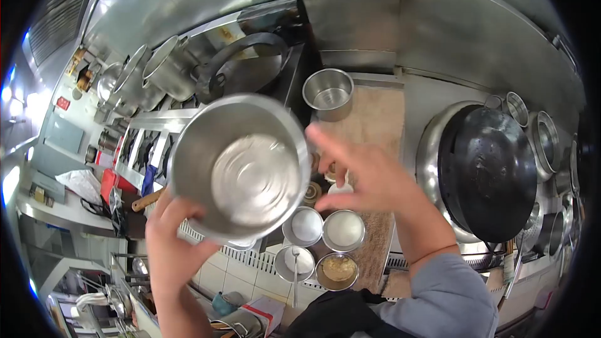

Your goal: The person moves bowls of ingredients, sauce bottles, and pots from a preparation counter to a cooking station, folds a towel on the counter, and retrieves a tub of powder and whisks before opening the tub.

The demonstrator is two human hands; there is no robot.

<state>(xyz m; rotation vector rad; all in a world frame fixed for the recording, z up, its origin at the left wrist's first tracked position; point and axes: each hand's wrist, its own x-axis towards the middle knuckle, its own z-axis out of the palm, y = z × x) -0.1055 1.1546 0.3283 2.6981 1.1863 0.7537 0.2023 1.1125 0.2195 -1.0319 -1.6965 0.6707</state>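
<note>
A large steel pot [250,175] is tilted so that its inside faces me; some liquid or shine shows at its bottom, and I cannot tell which. My left hand [172,231] grips its lower left rim. Beside the pot's right edge, my right hand [357,172] has its fingers spread and holds nothing. Below the hands stand small steel bowls: two with white contents [344,230], one with white powder and a spoon [295,263], and one with yellowish chopped food [338,269].
An empty steel pot [328,91] stands on a brown mat [382,109]. A black wok [491,172] is at the right. Several pots [172,69] and a black pan [250,72] are at the upper left.
</note>
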